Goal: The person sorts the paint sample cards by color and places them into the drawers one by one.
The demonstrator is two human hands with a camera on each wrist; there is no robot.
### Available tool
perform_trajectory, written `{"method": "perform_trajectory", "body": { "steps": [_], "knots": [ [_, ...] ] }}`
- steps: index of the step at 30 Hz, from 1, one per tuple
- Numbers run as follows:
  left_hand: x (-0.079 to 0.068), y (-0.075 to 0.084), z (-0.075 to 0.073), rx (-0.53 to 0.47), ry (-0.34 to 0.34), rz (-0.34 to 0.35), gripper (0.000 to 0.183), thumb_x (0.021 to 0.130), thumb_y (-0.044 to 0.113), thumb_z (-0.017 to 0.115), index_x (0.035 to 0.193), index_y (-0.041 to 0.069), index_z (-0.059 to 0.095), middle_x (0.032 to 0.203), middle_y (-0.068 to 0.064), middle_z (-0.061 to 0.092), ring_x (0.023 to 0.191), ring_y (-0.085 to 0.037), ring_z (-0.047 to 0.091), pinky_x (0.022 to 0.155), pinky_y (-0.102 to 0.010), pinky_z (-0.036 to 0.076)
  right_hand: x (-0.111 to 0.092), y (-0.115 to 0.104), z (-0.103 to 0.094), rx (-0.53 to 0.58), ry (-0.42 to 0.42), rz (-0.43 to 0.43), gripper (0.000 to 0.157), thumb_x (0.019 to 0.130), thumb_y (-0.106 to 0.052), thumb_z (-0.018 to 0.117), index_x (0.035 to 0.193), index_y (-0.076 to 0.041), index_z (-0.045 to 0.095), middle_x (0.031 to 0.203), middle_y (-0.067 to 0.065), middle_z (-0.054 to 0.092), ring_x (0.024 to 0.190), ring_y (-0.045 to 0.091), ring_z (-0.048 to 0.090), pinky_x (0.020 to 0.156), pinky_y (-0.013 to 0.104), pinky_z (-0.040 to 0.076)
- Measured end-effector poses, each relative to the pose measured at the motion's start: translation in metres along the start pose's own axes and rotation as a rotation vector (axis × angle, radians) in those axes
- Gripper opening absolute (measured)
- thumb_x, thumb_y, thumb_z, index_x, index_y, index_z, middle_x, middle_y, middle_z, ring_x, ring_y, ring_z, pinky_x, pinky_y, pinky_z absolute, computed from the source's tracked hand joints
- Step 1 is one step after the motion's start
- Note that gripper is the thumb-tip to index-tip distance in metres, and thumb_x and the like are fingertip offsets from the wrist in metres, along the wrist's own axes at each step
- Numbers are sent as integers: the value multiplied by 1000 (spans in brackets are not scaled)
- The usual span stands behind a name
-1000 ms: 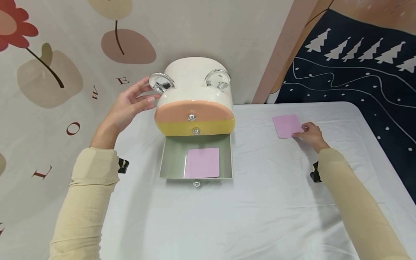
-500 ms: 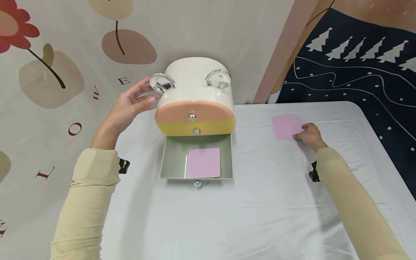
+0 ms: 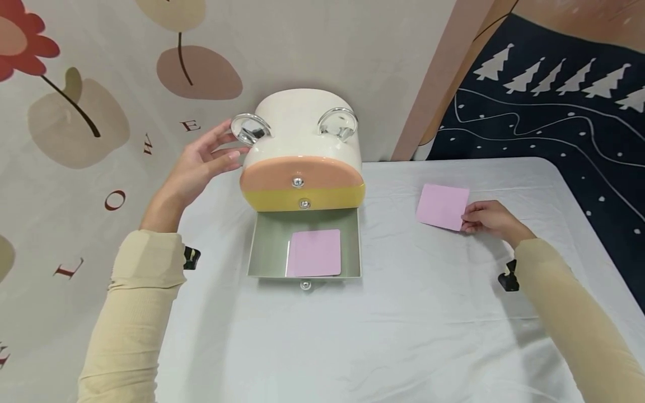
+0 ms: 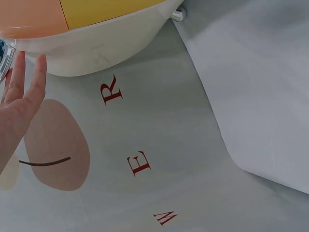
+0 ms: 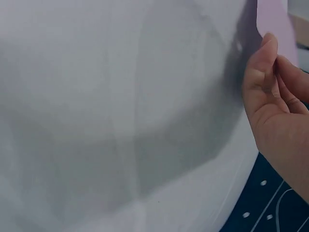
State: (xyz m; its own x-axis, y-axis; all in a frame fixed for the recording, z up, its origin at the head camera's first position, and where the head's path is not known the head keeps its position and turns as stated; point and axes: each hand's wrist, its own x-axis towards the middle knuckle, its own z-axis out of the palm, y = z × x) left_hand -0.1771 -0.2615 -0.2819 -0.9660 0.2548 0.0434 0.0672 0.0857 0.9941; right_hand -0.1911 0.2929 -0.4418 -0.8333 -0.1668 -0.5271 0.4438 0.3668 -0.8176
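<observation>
Between thumb and fingers my right hand [image 3: 491, 219] pinches the near right corner of a square pink card [image 3: 442, 207]; the right wrist view shows the card [image 5: 275, 24] tilted, with the hand's shadow on the cloth. My left hand [image 3: 199, 162] has its fingers extended at the left side of a cream drawer box [image 3: 302, 123], right by one of its round silver ears [image 3: 250, 127]. The box's green bottom drawer [image 3: 272, 246] is pulled out, and overlapping pink cards [image 3: 316, 253] lie in it.
A peach drawer [image 3: 272, 172] and a yellow drawer [image 3: 332, 197], both pushed in, sit above the green one. White cloth [image 3: 403, 336] covers the table. Behind stands a patterned wall [image 3: 403, 56], and a dark printed cloth [image 3: 554, 123] hangs at the right.
My right hand has moved slightly right and toward me, now with the card's near right corner in its grip; the card has turned and tilted. The left hand keeps its place.
</observation>
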Motion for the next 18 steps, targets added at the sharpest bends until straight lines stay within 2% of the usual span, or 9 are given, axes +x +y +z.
{"method": "perform_trajectory", "body": {
  "steps": [4, 8, 13, 18],
  "knots": [
    [0, 0, 0, 3, 2, 1, 65, 88, 2, 58, 145, 12, 27, 129, -13, 41, 111, -15, 53, 85, -20, 49, -10, -7, 3, -23, -42, -20, 24, 93, -1, 48, 111, 12, 39, 79, 5, 61, 70, 13, 62, 67, 26, 55],
    [0, 1, 1, -1, 1, 3, 65, 88, 1, 57, 145, 11, 26, 128, -12, 42, 107, -11, 55, 85, -21, 49, -21, -21, 14, -23, -95, -72, 23, 92, -3, 52, 107, 11, 41, 79, 7, 61, 70, 15, 62, 67, 28, 55],
    [-1, 1, 1, -5, 2, 3, 65, 88, 1, 57, 145, 11, 26, 127, -11, 43, 105, -9, 56, 85, -21, 49, -37, -43, 35, 22, -182, -140, 20, 88, -1, 57, 100, 10, 46, 78, 10, 62, 69, 18, 61, 64, 28, 55],
    [-2, 1, 1, -7, 4, 0, 65, 88, 1, 57, 145, 10, 26, 128, -14, 42, 107, -11, 55, 85, -21, 49, -48, -61, 60, 80, -294, -172, 11, 87, 2, 57, 95, 7, 51, 76, 13, 62, 66, 19, 62, 62, 29, 55]
  ]
}}
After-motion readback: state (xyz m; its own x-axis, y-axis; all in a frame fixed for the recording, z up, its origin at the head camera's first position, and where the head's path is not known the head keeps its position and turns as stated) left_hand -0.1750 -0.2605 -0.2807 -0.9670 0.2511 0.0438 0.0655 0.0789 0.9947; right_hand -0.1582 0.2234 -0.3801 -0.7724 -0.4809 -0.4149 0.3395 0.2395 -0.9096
